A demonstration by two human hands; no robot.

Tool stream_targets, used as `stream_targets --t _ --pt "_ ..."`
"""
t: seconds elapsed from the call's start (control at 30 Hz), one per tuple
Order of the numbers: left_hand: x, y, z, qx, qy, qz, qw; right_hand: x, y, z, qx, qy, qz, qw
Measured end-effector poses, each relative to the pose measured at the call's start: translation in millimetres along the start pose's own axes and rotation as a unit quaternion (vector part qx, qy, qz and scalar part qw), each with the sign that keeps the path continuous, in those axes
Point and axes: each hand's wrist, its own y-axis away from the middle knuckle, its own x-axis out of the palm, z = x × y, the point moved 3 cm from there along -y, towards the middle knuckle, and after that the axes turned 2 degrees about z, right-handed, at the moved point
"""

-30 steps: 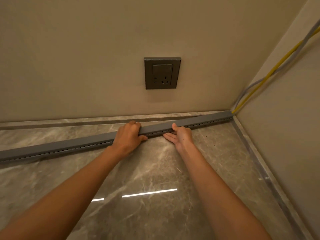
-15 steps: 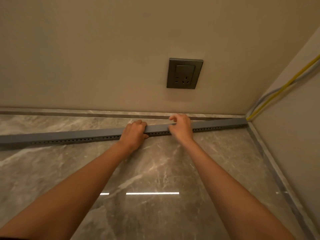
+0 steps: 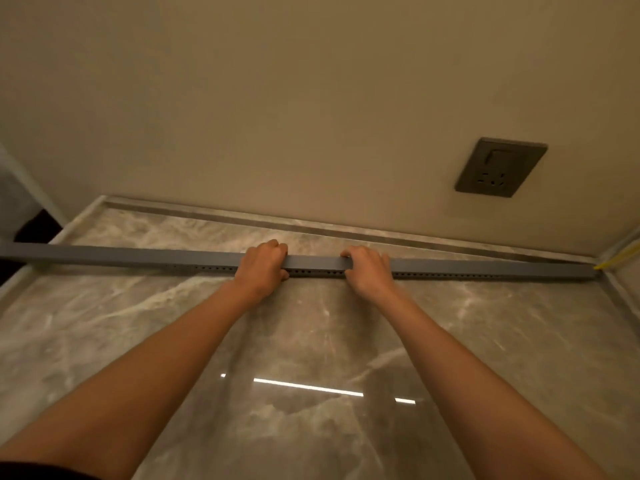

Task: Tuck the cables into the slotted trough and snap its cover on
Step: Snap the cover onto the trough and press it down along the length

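A long grey slotted trough [image 3: 138, 257] lies across the marble counter, its smooth cover on top and a row of holes along its front face. My left hand [image 3: 264, 267] is curled over it near the middle, fingers behind and thumb in front. My right hand [image 3: 369, 270] grips it a short way to the right in the same manner. A yellow cable [image 3: 620, 259] leaves the trough's right end at the corner. Whatever lies inside the trough is hidden.
A dark wall socket [image 3: 500, 167] sits on the beige wall above right. The marble counter [image 3: 311, 341] has a raised rim along the back wall and both sides. The trough's left end overhangs the counter's left edge [image 3: 20, 282].
My view has swung left, so the socket and corner now sit far right. My right hand went from flat in front of the trough to gripping over its top; both hands stay near its middle.
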Motion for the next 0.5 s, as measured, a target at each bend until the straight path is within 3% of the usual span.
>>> stream_targets --t 0.3,0.5 --pt "-13.9 20.1 103.0 0.012 0.027 0.0 1.0 41.2 -15.2 125.3 -0.051 0.037 0.012 0.998" --pt "-15.9 24.7 130.7 0.008 0.052 -0.019 0.998 48.5 -23.8 157.9 -0.076 0.024 0.039 0.996"
